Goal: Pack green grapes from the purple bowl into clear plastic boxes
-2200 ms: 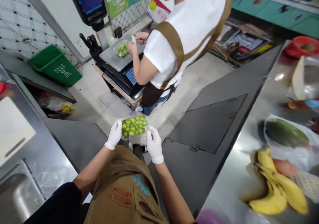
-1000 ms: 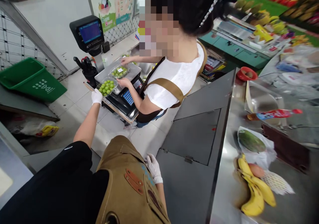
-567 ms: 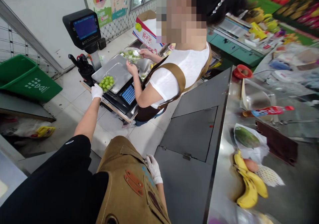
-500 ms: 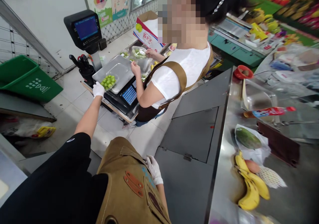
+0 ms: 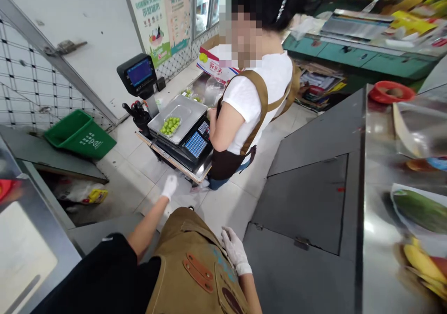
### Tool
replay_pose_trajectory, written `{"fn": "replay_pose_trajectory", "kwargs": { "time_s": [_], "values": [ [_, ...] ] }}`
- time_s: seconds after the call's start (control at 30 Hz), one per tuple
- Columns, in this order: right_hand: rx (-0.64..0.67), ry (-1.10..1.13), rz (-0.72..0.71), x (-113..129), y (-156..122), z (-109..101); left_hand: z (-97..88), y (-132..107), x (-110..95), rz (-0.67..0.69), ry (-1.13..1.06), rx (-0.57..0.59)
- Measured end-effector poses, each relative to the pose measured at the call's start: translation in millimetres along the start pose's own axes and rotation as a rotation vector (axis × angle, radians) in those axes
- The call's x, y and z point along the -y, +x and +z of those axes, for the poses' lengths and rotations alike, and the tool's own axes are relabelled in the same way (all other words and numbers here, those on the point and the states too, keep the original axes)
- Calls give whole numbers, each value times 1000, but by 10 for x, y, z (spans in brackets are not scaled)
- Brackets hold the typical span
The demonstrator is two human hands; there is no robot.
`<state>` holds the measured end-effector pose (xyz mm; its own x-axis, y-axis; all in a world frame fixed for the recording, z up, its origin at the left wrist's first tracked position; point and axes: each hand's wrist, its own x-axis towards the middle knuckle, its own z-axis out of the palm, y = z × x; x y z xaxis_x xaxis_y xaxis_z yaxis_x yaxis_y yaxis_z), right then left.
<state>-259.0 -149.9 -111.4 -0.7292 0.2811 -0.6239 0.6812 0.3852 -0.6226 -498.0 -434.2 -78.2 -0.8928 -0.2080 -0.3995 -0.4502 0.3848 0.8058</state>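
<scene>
My left hand, in a white glove, hangs in front of the scale stand with its fingers loosely curled and nothing seen in them. Just beyond it, a clear container of green grapes rests on the steel pan of the weighing scale. My right hand, gloved as well, is beside my brown apron; its fingers are loosely stretched and hold nothing visible. A co-worker in a white top stands at the scale's right side, one hand near its keypad, mostly hidden by the body.
Grey cabinets under a steel counter run along my right, with a mango and bananas on top. A green bin stands left of the scale. At lower left lies a white cutting board.
My left hand has let go of the grape container and drawn back from the scale. The view has shifted right. The co-worker's hands have come away from the clear packs behind the scale.
</scene>
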Motion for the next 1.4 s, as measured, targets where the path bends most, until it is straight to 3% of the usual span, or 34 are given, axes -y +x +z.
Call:
{"fn": "replay_pose_trajectory", "kwargs": {
  "time_s": [0.1,0.2,0.37,0.43,0.5,0.57,0.63,0.8,0.93,1.03,1.13,1.23,1.3,1.4],
  "values": [
    [-59,38,-53,17,54,-106,272,-562,405,-81,-57,-19],
    [-97,105,-98,48,53,-259,224,-516,441,-77,-136,-61],
    [-162,126,-212,69,-114,-669,-62,99,-148,60,-233,-118],
    [-252,138,-257,44,-285,-885,-43,181,-410,130,-244,-119],
    [-382,173,-263,-9,-550,-1110,117,117,-587,208,-238,-79],
    [-527,242,-239,-97,-905,-1330,435,-79,-652,285,-215,9],
    [-686,328,-205,-231,-1310,-1546,884,-385,-609,335,-168,143],
    [-1229,424,-37,-884,-2345,-2007,2127,-1448,-272,402,58,623],
    [-1640,380,170,-1637,-3126,-2071,2869,-2314,-209,571,230,1020],
    [-1780,362,328,-2212,-3552,-1938,3348,-2868,-409,712,305,1167],
    [-1679,340,490,-2715,-3770,-1803,3861,-3417,-676,860,325,1149],
    [-1361,266,553,-3025,-3792,-1789,4364,-4007,-896,1036,312,1021],
    [-1156,149,494,-3082,-3722,-1855,4669,-4387,-1023,1136,323,995],
    [-947,-63,338,-2998,-3548,-2010,5096,-4857,-1209,1299,397,1043]
  ]
}}
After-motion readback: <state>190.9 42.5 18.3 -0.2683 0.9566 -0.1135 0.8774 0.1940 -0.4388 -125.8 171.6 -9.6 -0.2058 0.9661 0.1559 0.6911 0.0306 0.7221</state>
